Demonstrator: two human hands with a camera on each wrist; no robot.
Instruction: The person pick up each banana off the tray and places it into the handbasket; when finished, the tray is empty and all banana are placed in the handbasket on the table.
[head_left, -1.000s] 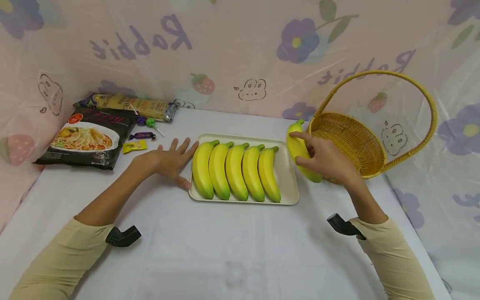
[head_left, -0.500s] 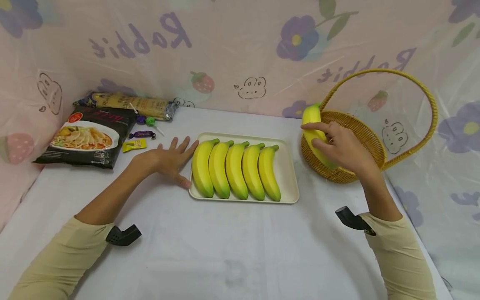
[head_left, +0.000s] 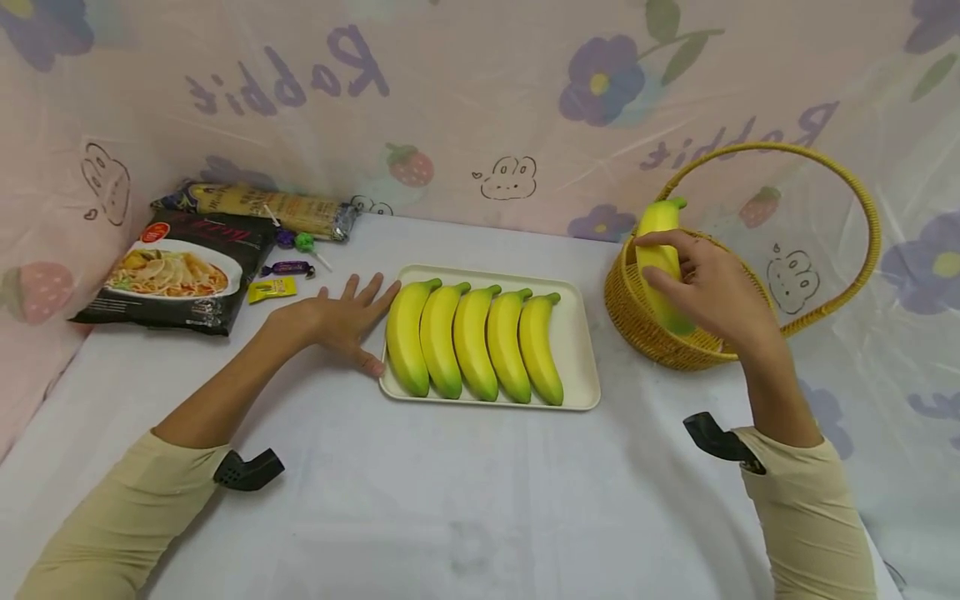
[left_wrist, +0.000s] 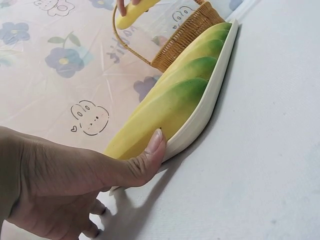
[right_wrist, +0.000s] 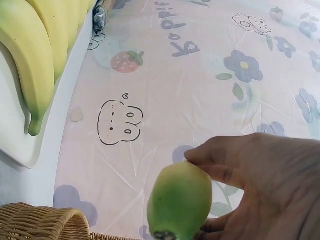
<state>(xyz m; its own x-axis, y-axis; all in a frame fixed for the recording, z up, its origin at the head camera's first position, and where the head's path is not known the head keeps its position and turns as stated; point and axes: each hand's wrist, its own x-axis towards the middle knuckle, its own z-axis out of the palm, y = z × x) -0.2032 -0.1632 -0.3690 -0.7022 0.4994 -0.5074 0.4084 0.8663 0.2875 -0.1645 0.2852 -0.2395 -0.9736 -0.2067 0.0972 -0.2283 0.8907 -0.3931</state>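
Observation:
My right hand [head_left: 716,283] grips a yellow banana [head_left: 660,275] with a green tip, held over the opening of a wicker basket [head_left: 637,321]. In the right wrist view the banana's green end [right_wrist: 177,205] faces the camera, with fingers and thumb round it. At the left end of a cream tray [head_left: 577,358] lies my left hand [head_left: 337,325], fingers spread. Its thumb touches the tray's rim, as the left wrist view shows beside the nearest banana [left_wrist: 165,110]. Several bananas [head_left: 472,342] lie side by side on the tray, stems away from me.
Back left are a black noodle packet [head_left: 176,271], a long yellow packet [head_left: 262,208], lollipops [head_left: 303,242], a purple-wrapped candy [head_left: 288,267] and a small yellow sachet [head_left: 272,289]. The basket's tall handle [head_left: 870,217] arches to the right. A printed curtain [head_left: 465,100] stands behind the table.
My right hand has carried the banana rightward from beside the tray's right end to above the basket. My left hand has stayed at the tray's left end.

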